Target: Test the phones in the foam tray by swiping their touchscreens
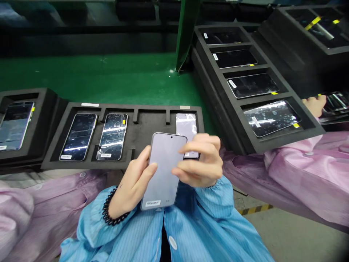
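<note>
A smartphone point(163, 171) with a pale grey screen film is held upright in front of my chest. My left hand point(131, 185) grips its left edge, thumb lying on the glass; a dark bead bracelet circles that wrist. My right hand point(200, 162) is curled over the phone's right upper side, fingers pinched on the film at that edge. Both sleeves are light blue. Just behind the hands lies a black foam tray point(141, 129) holding two dark phones point(79, 136) at its left and one pale phone point(186, 125) at its right.
The tray rests on a green conveyor belt point(109, 76). Another foam tray point(245, 145) with several phones stands at right; a co-worker's hand point(315, 105) and pink sleeve point(300, 171) reach beside it. A further tray point(40, 120) with a phone sits at far left, above another pink sleeve point(40, 203).
</note>
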The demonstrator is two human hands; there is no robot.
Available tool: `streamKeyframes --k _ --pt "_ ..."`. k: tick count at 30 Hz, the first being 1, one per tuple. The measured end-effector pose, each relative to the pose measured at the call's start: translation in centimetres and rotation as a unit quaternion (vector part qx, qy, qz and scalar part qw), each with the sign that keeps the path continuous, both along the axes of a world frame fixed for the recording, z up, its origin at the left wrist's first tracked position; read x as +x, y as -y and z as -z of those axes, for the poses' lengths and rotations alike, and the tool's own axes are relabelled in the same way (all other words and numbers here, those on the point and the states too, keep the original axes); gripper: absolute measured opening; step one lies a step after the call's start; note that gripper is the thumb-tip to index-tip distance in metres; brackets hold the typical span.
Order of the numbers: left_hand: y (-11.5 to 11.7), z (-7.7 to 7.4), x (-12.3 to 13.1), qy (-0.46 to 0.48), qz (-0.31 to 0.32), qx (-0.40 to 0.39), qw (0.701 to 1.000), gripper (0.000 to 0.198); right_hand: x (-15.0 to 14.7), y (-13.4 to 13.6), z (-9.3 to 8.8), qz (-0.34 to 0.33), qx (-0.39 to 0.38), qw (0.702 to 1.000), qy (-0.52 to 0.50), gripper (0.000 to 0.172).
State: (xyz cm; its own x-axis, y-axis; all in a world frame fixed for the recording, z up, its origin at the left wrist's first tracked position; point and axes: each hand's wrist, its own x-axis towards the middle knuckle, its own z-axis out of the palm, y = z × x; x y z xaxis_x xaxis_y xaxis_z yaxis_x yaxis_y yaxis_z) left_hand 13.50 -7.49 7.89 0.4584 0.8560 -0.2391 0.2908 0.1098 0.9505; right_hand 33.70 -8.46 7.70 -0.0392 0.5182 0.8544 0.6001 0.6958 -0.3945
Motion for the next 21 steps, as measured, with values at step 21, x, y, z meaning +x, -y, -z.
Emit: streamKeyframes --k 21 --pt "-1.6 -0.1 1.6 0.176 -0.046 -0.133 0.974 0.048 -0.7 -2.1 0.2 -0.100 -0.301 0.938 -0.139 0.056"
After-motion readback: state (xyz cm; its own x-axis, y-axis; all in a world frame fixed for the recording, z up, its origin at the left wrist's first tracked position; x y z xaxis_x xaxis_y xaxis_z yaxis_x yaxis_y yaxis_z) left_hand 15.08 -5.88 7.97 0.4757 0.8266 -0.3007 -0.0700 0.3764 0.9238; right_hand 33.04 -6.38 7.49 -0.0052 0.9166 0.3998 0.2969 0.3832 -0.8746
